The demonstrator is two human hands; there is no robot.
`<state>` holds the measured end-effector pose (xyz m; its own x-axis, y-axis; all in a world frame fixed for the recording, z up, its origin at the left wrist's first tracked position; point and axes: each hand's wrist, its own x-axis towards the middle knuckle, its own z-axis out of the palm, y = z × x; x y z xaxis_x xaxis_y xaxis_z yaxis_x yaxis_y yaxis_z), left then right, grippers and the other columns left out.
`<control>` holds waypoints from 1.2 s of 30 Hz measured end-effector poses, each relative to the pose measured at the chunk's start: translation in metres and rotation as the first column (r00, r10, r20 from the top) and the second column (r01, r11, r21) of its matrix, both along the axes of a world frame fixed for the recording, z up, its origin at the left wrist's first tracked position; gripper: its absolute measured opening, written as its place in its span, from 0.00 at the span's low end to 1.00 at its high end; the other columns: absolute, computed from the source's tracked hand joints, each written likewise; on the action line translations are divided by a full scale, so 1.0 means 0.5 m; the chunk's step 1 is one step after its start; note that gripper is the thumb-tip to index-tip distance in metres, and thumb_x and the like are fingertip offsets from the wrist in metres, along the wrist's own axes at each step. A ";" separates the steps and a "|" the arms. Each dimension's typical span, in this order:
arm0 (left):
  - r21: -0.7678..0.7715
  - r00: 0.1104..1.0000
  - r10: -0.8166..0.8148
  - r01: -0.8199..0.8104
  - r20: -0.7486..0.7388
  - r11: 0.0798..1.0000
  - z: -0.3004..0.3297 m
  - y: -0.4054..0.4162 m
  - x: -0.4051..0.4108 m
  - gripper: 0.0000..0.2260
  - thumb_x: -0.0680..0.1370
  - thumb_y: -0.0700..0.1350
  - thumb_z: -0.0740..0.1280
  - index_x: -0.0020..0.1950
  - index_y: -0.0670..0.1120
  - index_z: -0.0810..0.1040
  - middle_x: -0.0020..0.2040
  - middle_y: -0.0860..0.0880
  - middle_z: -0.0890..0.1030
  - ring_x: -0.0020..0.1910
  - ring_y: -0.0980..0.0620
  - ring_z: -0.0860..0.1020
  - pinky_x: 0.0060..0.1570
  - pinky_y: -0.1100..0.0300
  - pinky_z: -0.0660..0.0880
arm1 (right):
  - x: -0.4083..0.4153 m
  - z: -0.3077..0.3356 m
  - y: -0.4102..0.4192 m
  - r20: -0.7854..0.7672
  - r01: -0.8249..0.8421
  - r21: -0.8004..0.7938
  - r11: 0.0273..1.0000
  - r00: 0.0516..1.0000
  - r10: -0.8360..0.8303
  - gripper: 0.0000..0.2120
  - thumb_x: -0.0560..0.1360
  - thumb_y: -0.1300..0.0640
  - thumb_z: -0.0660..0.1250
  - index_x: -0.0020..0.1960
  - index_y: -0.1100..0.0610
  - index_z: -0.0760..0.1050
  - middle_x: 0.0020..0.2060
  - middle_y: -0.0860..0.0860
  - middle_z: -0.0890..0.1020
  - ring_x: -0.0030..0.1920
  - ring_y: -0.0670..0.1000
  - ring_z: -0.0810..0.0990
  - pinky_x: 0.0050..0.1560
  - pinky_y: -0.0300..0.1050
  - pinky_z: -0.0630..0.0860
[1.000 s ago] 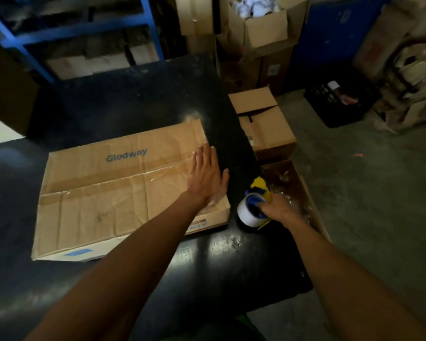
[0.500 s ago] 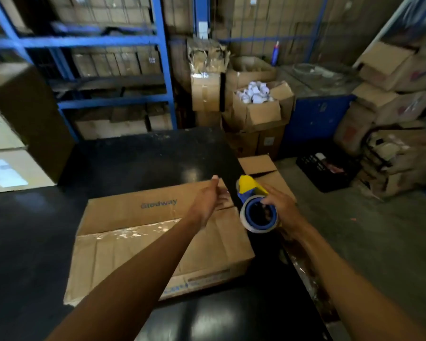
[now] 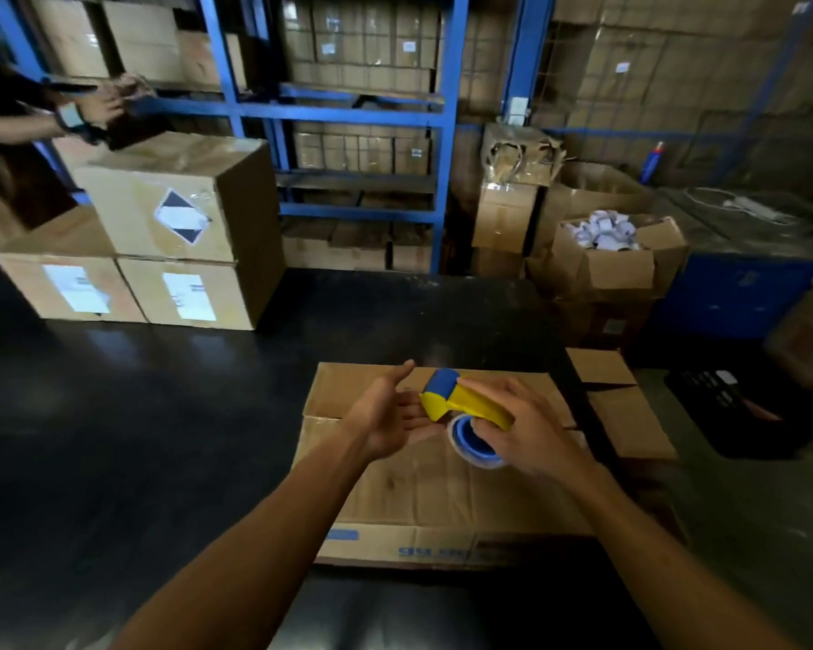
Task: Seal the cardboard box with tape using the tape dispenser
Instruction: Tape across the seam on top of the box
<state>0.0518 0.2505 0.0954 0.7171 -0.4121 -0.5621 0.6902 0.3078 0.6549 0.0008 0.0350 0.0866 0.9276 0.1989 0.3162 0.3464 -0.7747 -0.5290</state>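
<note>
Yellow tape dispenser (image 3: 465,400) is hovering over the cardboard box (image 3: 442,490), right hand (image 3: 512,433) fingers clamped on it, left hand (image 3: 386,415) fingers apart, probably freeing the tape end next.

Counting now: one dispenser (image 3: 461,403), one flat box (image 3: 442,499), two hands up front, left hand (image 3: 386,415) and right hand (image 3: 517,429). Tallying three stacked boxes (image 3: 160,213) (image 3: 66,288) (image 3: 184,293) far left, one open box of white rolls (image 3: 601,269), one black crate (image 3: 742,415).
</note>
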 end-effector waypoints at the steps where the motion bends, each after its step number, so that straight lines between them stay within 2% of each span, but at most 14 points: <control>1: 0.015 1.000 0.027 -0.027 0.001 1.000 -0.002 0.021 0.001 0.26 0.79 0.57 0.66 0.61 0.35 0.77 0.55 0.35 0.83 0.58 0.38 0.81 0.64 0.43 0.74 | 0.011 0.000 0.018 0.001 -0.034 0.016 0.999 0.999 0.033 0.27 0.72 0.57 0.71 0.69 0.45 0.71 0.55 0.46 0.75 0.51 0.39 0.71 0.51 0.21 0.62; 3: 0.067 0.994 0.106 -0.106 0.008 0.992 -0.004 0.057 0.002 0.20 0.80 0.54 0.67 0.57 0.36 0.79 0.51 0.37 0.84 0.52 0.40 0.82 0.61 0.45 0.76 | 0.034 0.002 0.059 -0.004 -0.086 0.045 0.995 0.996 0.087 0.26 0.73 0.56 0.72 0.69 0.45 0.71 0.59 0.44 0.76 0.56 0.37 0.71 0.55 0.23 0.63; 6: 0.157 0.981 0.194 -0.191 -0.001 0.969 -0.014 0.104 0.015 0.10 0.80 0.45 0.66 0.49 0.38 0.80 0.44 0.40 0.83 0.42 0.46 0.83 0.49 0.52 0.81 | 0.067 0.008 0.117 -0.071 -0.165 -0.011 0.986 0.984 0.164 0.28 0.74 0.50 0.69 0.71 0.39 0.66 0.58 0.39 0.72 0.56 0.38 0.71 0.57 0.31 0.67; 8: 0.218 0.966 0.259 -0.249 -0.020 0.944 -0.028 0.133 0.030 0.07 0.80 0.40 0.65 0.46 0.37 0.80 0.43 0.40 0.82 0.39 0.47 0.82 0.40 0.53 0.82 | 0.089 0.011 0.150 -0.111 -0.195 -0.101 0.976 0.977 0.184 0.29 0.74 0.43 0.67 0.72 0.34 0.60 0.53 0.40 0.71 0.51 0.42 0.73 0.51 0.36 0.70; 11: 0.293 0.917 0.398 -0.391 0.039 0.872 -0.040 0.160 0.049 0.06 0.78 0.35 0.64 0.50 0.35 0.80 0.42 0.38 0.82 0.36 0.44 0.81 0.25 0.52 0.81 | 0.122 0.022 0.187 -0.128 -0.231 -0.222 0.947 0.970 0.207 0.30 0.73 0.35 0.64 0.72 0.30 0.56 0.45 0.44 0.69 0.42 0.45 0.72 0.41 0.38 0.69; 14: 0.337 0.843 0.527 -0.529 0.106 0.779 -0.041 0.192 0.066 0.07 0.78 0.34 0.62 0.42 0.37 0.77 0.31 0.41 0.79 0.27 0.47 0.76 0.30 0.55 0.78 | 0.163 0.037 0.190 -0.073 -0.247 -0.369 0.896 0.969 0.237 0.29 0.71 0.31 0.63 0.70 0.31 0.60 0.45 0.46 0.68 0.39 0.48 0.72 0.36 0.42 0.68; 16: 0.309 0.798 0.592 -0.595 0.115 0.742 -0.057 0.216 0.075 0.10 0.79 0.36 0.63 0.40 0.35 0.78 0.30 0.41 0.81 0.26 0.48 0.77 0.30 0.56 0.77 | 0.186 0.045 0.173 -0.053 -0.235 -0.403 0.885 0.971 0.234 0.29 0.70 0.29 0.62 0.69 0.31 0.62 0.45 0.46 0.69 0.39 0.48 0.72 0.36 0.42 0.65; 19: 0.415 0.746 0.616 -0.659 0.254 0.627 -0.105 0.223 0.061 0.11 0.77 0.44 0.70 0.38 0.40 0.84 0.34 0.43 0.85 0.34 0.46 0.83 0.38 0.53 0.81 | 0.201 0.029 0.164 -0.125 -0.271 -0.469 0.840 0.962 0.241 0.31 0.69 0.27 0.60 0.70 0.29 0.60 0.47 0.45 0.68 0.41 0.48 0.73 0.39 0.42 0.68; 21: 0.503 0.728 0.583 -0.678 0.360 0.536 -0.132 0.209 0.038 0.11 0.77 0.47 0.69 0.39 0.43 0.85 0.36 0.45 0.85 0.38 0.48 0.83 0.41 0.55 0.79 | 0.201 -0.001 0.177 -0.166 -0.291 -0.523 0.802 0.957 0.239 0.31 0.69 0.26 0.57 0.71 0.29 0.56 0.49 0.44 0.66 0.43 0.48 0.73 0.41 0.42 0.69; 23: 0.532 0.721 0.539 -0.689 0.435 0.493 -0.155 0.202 0.021 0.11 0.80 0.49 0.66 0.43 0.47 0.85 0.37 0.48 0.84 0.39 0.51 0.81 0.40 0.57 0.77 | 0.202 -0.036 0.194 -0.225 -0.329 -0.535 0.778 0.943 0.244 0.31 0.70 0.26 0.55 0.71 0.28 0.53 0.50 0.44 0.64 0.45 0.47 0.71 0.43 0.41 0.69; 26: 0.571 0.728 0.556 -0.674 0.402 0.469 -0.178 0.210 0.003 0.10 0.80 0.50 0.66 0.46 0.49 0.85 0.39 0.51 0.84 0.40 0.53 0.81 0.42 0.58 0.77 | 0.207 -0.064 0.210 -0.289 -0.373 -0.541 0.754 0.924 0.250 0.31 0.71 0.27 0.56 0.72 0.28 0.51 0.53 0.47 0.65 0.48 0.49 0.72 0.44 0.43 0.73; 29: 0.579 0.734 0.608 -0.648 0.302 0.495 -0.208 0.220 -0.002 0.10 0.78 0.52 0.69 0.48 0.48 0.86 0.42 0.49 0.84 0.43 0.51 0.81 0.44 0.58 0.76 | 0.215 -0.070 0.219 -0.290 -0.376 -0.577 0.726 0.924 0.248 0.31 0.73 0.29 0.57 0.73 0.30 0.52 0.58 0.50 0.67 0.50 0.51 0.73 0.45 0.44 0.75; 33: 0.566 0.768 0.585 -0.612 0.260 0.552 -0.222 0.233 0.010 0.11 0.77 0.52 0.70 0.45 0.46 0.86 0.40 0.46 0.85 0.41 0.52 0.82 0.41 0.59 0.78 | 0.225 -0.076 0.218 -0.282 -0.376 -0.587 0.716 0.925 0.255 0.31 0.72 0.29 0.56 0.73 0.31 0.52 0.55 0.50 0.69 0.46 0.49 0.74 0.44 0.45 0.78; 36: 0.578 0.791 0.547 -0.590 0.274 0.564 -0.232 0.235 0.006 0.11 0.79 0.53 0.68 0.46 0.48 0.86 0.42 0.49 0.85 0.43 0.53 0.82 0.40 0.60 0.77 | 0.227 -0.077 0.219 -0.278 -0.375 -0.592 0.713 0.926 0.256 0.32 0.72 0.29 0.56 0.73 0.32 0.53 0.52 0.49 0.68 0.44 0.48 0.73 0.41 0.43 0.77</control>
